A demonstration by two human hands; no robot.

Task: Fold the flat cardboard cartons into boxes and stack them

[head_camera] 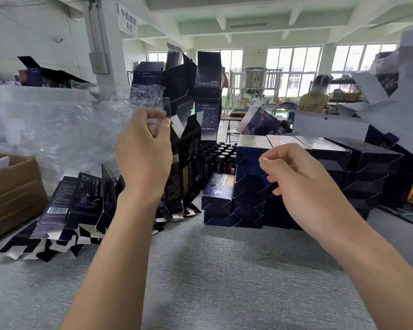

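Two hands were up over the grey table (212, 270). The left hand (143, 151) had curled fingers at the top of a tall dark blue flat cardboard carton (185, 163), standing on end just to its right; whether it pinched it, I could not tell. The right hand (298, 179), loosely curled and empty, was farther off, by the stack of folded dark blue boxes (248, 160).

The grey table (224, 270) bears flat cartons (57, 210), stacked boxes (236, 186), bottles (215, 158) and a brown case (10, 191).

Bright window daylight, wide-angle edge distortion, slight blur
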